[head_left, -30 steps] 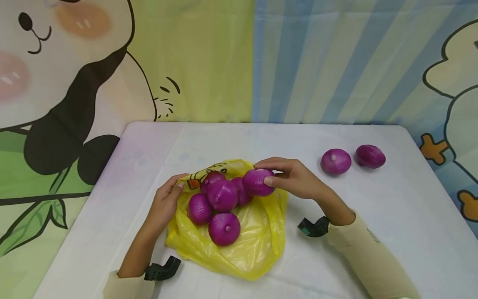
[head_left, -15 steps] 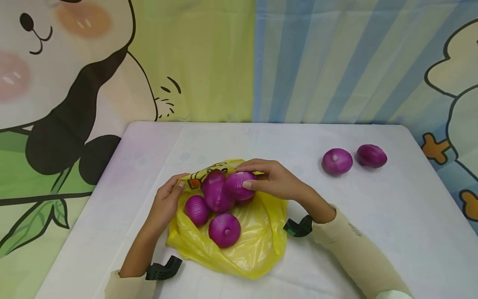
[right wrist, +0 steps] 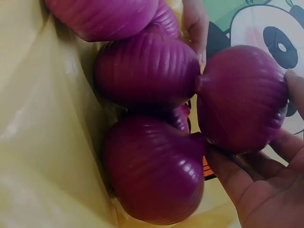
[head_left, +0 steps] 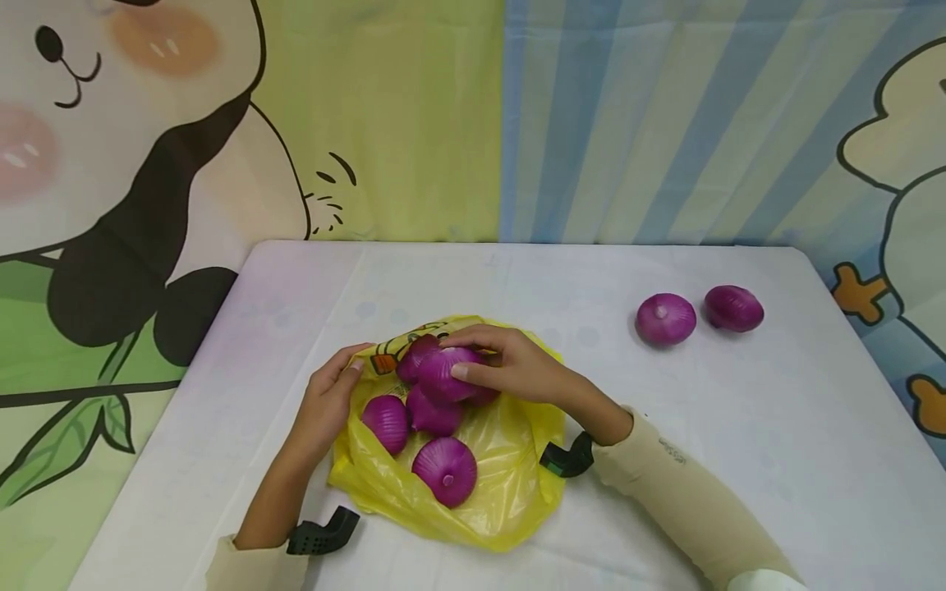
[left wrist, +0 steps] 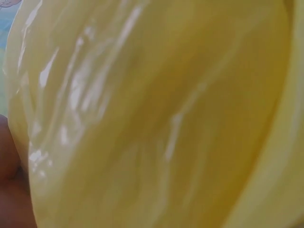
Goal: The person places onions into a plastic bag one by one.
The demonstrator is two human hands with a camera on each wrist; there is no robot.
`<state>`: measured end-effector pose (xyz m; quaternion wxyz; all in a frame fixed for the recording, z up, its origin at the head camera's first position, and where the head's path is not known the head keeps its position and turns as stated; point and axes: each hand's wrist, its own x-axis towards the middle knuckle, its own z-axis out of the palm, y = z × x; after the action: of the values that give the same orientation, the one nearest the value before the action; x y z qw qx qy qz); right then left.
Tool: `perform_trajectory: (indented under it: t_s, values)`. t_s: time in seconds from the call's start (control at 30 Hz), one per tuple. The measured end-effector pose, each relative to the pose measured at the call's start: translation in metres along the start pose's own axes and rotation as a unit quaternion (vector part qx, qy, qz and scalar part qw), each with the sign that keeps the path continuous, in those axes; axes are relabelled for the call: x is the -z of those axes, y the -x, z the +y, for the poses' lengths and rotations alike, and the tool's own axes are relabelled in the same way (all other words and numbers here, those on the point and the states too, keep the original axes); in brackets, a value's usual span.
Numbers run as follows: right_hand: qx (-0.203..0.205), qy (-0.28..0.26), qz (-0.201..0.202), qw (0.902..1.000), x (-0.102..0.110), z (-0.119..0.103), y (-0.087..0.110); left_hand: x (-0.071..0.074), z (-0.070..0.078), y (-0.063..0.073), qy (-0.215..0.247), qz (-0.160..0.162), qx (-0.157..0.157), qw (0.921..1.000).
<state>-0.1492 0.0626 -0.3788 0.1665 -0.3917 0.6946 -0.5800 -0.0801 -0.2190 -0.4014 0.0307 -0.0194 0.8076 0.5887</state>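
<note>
My right hand (head_left: 510, 361), half-spread, pinches onion (head_left: 442, 376); left hand (head_left: 325, 402) grips rim of yellow bag (head_left: 510, 484); far edge of table (head_left: 532, 283) well beyond.

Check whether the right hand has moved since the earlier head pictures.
Yes: in the head view the right hand has moved left, away from the nearer loose onion, carrying the held onion further over the yellow bag.

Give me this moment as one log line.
left hand: holds bag edge | right hand: grips onion over bag | two onions: on table
</note>
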Motion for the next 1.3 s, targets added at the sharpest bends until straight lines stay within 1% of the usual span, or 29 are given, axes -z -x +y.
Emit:
perform_trajectory:
  t_s: [0.07, 0.23, 0.3, 0.5, 0.67, 0.83, 0.97, 1.07, 1.17, 1.3]
  values:
    - [-0.005, -0.013, 0.007, 0.9999, -0.002, 0.002, -0.002, 0.000, 0.000, 0.000, 0.000, 0.000, 0.000, 1.0000]
    - [-0.017, -0.022, 0.025, 0.9993, -0.003, 0.008, -0.005, 0.000, 0.000, 0.000, 0.001, -0.001, -0.003, 1.0000]
    - [-0.017, -0.017, 0.025, 0.9994, -0.003, 0.010, -0.005, 0.000, 0.000, 0.000, 0.003, -0.001, -0.004, 1.0000]
    - [0.005, 0.005, 0.017, 0.9998, -0.003, 0.013, -0.008, 0.000, 0.001, 0.000, 0.004, -0.001, -0.008, 1.0000]
    - [0.005, 0.026, 0.012, 0.9996, -0.003, 0.013, -0.010, 0.000, 0.000, 0.000, 0.003, 0.000, -0.009, 1.0000]
    - [-0.010, 0.044, 0.017, 0.9989, -0.004, 0.012, -0.007, 0.000, -0.001, 0.000, 0.004, -0.001, -0.007, 1.0000]
    - [-0.013, 0.053, 0.021, 0.9983, -0.005, 0.011, -0.003, 0.000, -0.001, 0.000, 0.007, -0.001, -0.010, 0.9999]
    - [-0.010, 0.053, 0.032, 0.9980, -0.004, 0.008, -0.001, 0.000, -0.001, 0.000, 0.008, -0.001, -0.011, 0.9999]
    - [0.003, 0.039, 0.045, 0.9982, -0.001, 0.004, 0.002, 0.001, -0.001, 0.000, 0.007, -0.001, -0.011, 0.9999]
    - [0.018, 0.025, 0.050, 0.9983, 0.003, 0.002, 0.008, 0.000, 0.000, 0.000, 0.010, -0.001, -0.009, 0.9999]
